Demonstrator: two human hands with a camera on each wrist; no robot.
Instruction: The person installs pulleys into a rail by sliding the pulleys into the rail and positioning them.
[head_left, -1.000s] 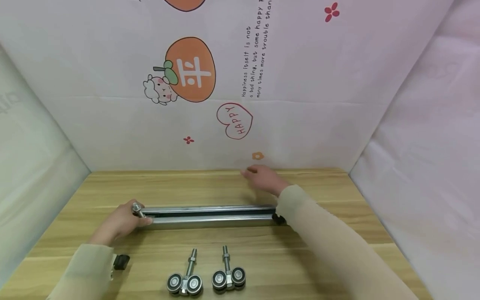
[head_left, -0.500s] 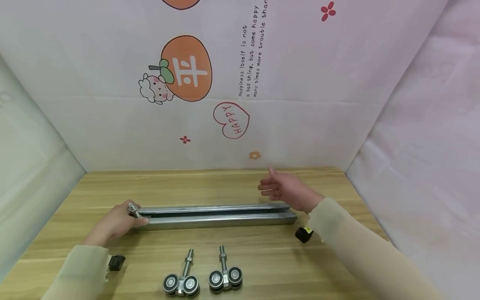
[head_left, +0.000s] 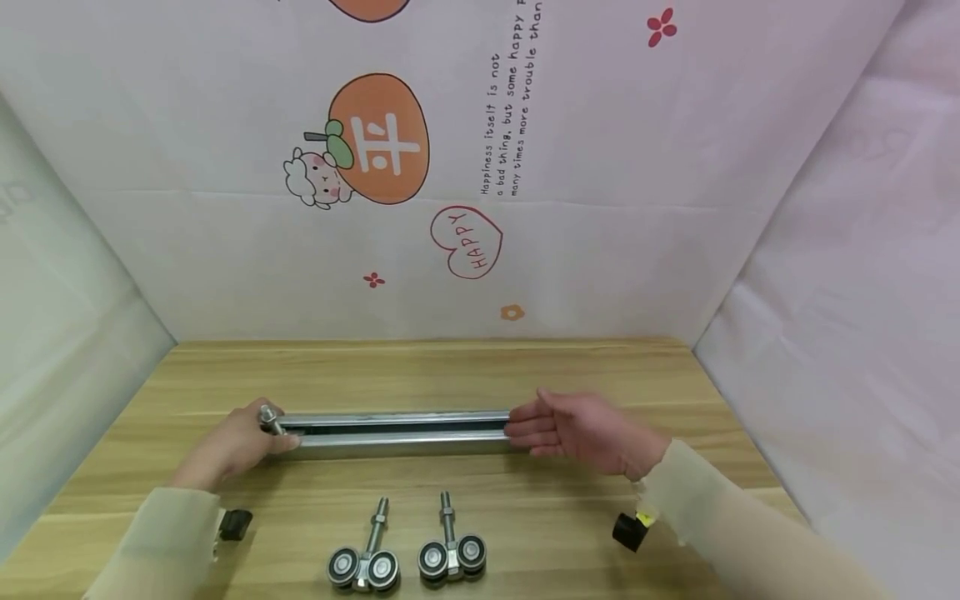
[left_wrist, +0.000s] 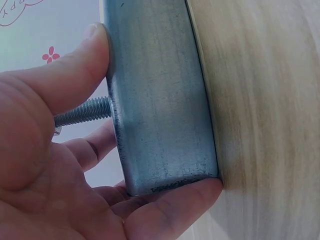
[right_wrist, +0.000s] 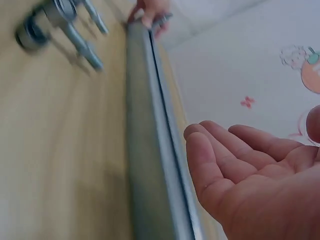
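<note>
A slotted metal channel rail (head_left: 405, 443) lies on the wooden table. At its left end my left hand (head_left: 240, 442) grips it; in the left wrist view the thumb presses the slotted edge and fingers lie against the end. Between thumb and fingers a threaded bolt (left_wrist: 85, 112) sticks out of the slot; whatever it joins inside is hidden. My right hand (head_left: 577, 429) hovers over the rail's right end, holding nothing, fingers extended and slightly bent. It hides that end in the head view. Two roller trolleys with bolts, one left (head_left: 367, 558) and one right (head_left: 452, 552), lie nearer to me.
The wooden table (head_left: 420, 367) ends at a white printed cloth wall (head_left: 585, 250) behind. White cloth also rises on the left (head_left: 67, 275) and right (head_left: 840, 333). A small black device hangs at each wrist, one on the left (head_left: 236, 525), one on the right (head_left: 630, 532).
My right hand has swung right from behind the rail, then come down toward me, over the rail's right end. My left hand, the rail and both trolleys stay in place.
</note>
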